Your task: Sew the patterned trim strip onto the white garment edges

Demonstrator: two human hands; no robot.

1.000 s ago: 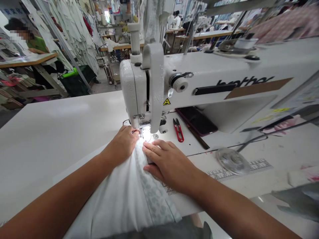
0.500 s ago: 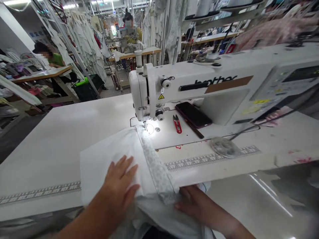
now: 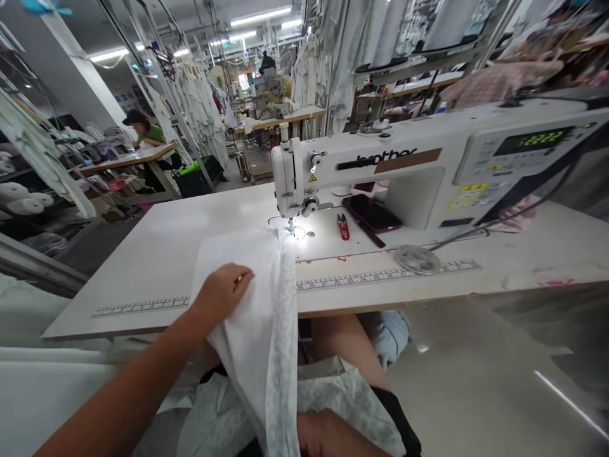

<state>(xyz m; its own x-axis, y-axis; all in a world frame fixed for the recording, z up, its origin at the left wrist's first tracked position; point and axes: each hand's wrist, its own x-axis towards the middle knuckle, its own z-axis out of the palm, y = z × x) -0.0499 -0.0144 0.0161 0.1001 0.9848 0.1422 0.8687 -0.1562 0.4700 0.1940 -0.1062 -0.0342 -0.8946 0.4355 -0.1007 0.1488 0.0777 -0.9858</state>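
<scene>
A white cloth with a pale patterned band (image 3: 252, 304) runs from the needle and presser foot (image 3: 290, 225) of a Brother sewing machine (image 3: 304, 178), over the table's front edge and into my lap. My left hand (image 3: 223, 292) rests on the white cloth, fingers curled against it, a good way back from the needle. At the bottom of the view my right hand (image 3: 328, 435) lies low by the patterned cloth, mostly cut off by the frame. Its fingers are hidden.
Red thread snips (image 3: 343, 226) and a dark phone (image 3: 371, 212) lie behind the needle. A round clear disc (image 3: 413, 259) sits on a ruler strip (image 3: 390, 277). A co-worker (image 3: 147, 133) works at a far table among hanging garments.
Both hands have moved back from the needle toward me, and the right has dropped to my lap. More cloth now hangs over the table edge. My view has tilted up and backward.
</scene>
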